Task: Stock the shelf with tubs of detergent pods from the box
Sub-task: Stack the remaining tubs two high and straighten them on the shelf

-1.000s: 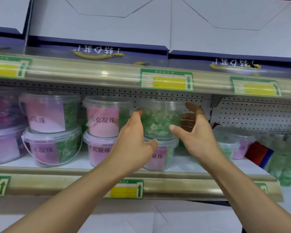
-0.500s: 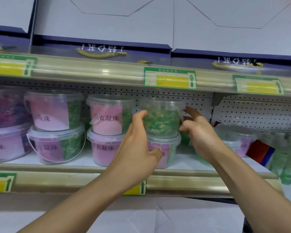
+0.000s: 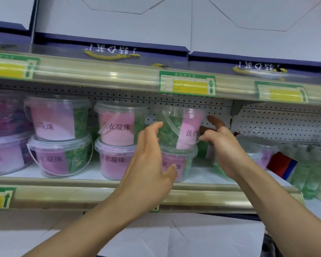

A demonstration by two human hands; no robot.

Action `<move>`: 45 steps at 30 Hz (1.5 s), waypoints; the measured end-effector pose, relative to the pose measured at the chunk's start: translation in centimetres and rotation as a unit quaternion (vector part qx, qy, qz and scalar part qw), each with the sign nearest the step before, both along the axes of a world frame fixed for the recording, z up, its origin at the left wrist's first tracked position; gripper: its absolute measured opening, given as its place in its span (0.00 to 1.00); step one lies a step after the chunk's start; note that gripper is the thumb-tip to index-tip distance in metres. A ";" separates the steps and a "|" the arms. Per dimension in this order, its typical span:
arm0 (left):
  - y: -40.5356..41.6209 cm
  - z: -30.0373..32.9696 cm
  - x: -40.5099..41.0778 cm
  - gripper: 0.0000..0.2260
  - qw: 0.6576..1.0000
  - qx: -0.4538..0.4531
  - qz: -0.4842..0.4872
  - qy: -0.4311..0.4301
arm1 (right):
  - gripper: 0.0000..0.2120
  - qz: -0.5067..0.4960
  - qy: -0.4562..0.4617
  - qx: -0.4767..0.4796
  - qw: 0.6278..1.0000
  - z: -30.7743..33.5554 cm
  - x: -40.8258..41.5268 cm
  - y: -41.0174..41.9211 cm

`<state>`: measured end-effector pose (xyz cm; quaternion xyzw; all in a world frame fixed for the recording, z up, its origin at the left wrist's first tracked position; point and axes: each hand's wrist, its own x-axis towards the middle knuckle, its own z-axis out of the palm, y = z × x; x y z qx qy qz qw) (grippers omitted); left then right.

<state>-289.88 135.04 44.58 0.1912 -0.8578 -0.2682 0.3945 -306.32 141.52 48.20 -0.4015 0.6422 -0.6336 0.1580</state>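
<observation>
A clear tub of green pods (image 3: 171, 127) with a pink label stands on top of another tub (image 3: 176, 164) on the middle shelf (image 3: 93, 184). Its label faces partly right and its clear handle hangs across the front. My left hand (image 3: 150, 154) reaches to the tub's left side with fingers nearly straight, fingertips at its wall. My right hand (image 3: 224, 145) touches its right side with extended fingers, thumb raised. Two more stacks of tubs (image 3: 119, 140) (image 3: 59, 136) stand to the left. The supply box is not in view.
Purple-pod tubs (image 3: 6, 138) sit at the far left. More tubs (image 3: 258, 151) and green bottles (image 3: 308, 169) stand to the right. The upper shelf rail (image 3: 119, 78) with price tags hangs just above the stacks. White cardboard (image 3: 174, 238) lies below.
The top tub has turned, so its pink label now shows at the right front. My right hand slid round its right side and my left hand stayed at its left.
</observation>
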 end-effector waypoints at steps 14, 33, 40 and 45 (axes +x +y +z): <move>-1.4 0.0 -0.4 0.39 0.996 0.058 -0.001 -0.062 | 0.30 -0.085 0.098 -0.019 0.991 -0.8 0.3 -0.2; -1.8 -1.2 -0.1 0.39 0.997 0.045 0.007 -0.066 | 0.27 -0.134 0.216 -0.023 0.967 -1.7 0.8 -0.3; -1.9 -1.5 -0.1 0.35 0.994 0.108 -0.009 -0.015 | 0.27 -0.021 0.088 0.094 0.991 -4.2 1.0 0.5; -1.1 -1.8 0.1 0.35 0.995 0.096 -0.015 -0.019 | 0.23 0.004 0.087 0.092 0.992 -3.8 0.2 0.4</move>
